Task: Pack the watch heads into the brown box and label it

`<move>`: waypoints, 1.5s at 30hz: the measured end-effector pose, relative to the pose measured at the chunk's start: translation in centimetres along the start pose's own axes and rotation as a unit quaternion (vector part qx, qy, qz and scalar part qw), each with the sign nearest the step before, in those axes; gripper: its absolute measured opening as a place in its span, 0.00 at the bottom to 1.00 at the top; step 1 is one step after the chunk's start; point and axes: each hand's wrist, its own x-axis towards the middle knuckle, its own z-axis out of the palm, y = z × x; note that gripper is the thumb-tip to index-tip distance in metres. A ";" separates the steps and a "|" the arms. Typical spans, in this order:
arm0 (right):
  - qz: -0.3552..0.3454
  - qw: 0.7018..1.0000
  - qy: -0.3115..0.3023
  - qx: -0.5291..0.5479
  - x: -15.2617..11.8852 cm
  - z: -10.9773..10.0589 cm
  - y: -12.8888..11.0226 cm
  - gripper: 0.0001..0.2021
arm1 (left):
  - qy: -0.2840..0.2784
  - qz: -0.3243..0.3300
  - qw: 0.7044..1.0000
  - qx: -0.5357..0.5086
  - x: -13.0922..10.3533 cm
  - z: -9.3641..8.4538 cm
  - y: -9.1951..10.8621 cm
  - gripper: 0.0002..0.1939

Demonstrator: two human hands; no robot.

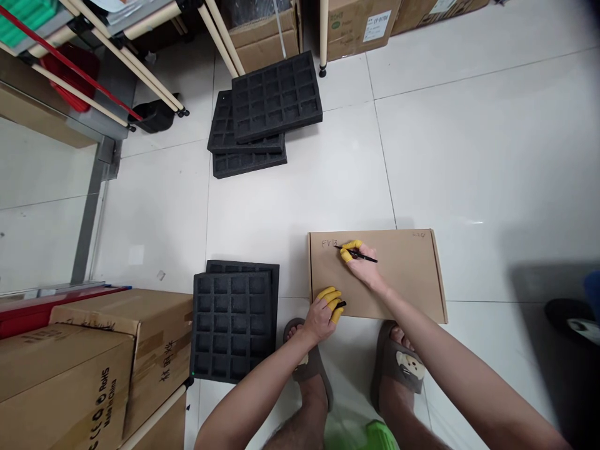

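A flat brown cardboard box lies on the tiled floor just beyond my feet. Handwriting reading about "FV13" stands near its upper left corner, with smaller marks at the upper right. My right hand grips a black pen, its tip touching the box by the writing. Yellow finger covers show on both hands. At the box's lower left edge, my left hand is closed around a small black pen cap, only part of which shows.
Black foam trays with square pockets lie left of the box, and several more are piled farther off. Large cartons stand at lower left. Pole-framed shelving and more cartons line the far side.
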 end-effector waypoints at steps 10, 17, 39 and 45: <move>-0.042 0.996 -0.072 -0.039 -2.6 2.0 -1.2 0.07 | 0.012 0.006 1.000 -0.003 0.1 0.1 -0.1 0.15; -0.063 0.995 -0.069 -0.019 -1.5 2.5 -2.0 0.05 | 0.010 0.012 1.000 -0.007 0.2 -0.1 0.0 0.16; 0.010 0.984 -0.170 0.044 0.5 1.8 -1.4 0.06 | -0.066 -0.010 0.998 0.005 -0.8 0.0 -0.9 0.16; 0.023 0.994 -0.094 0.058 0.9 2.7 -1.7 0.06 | -0.079 -0.031 0.996 -0.017 -0.7 -0.8 -1.0 0.15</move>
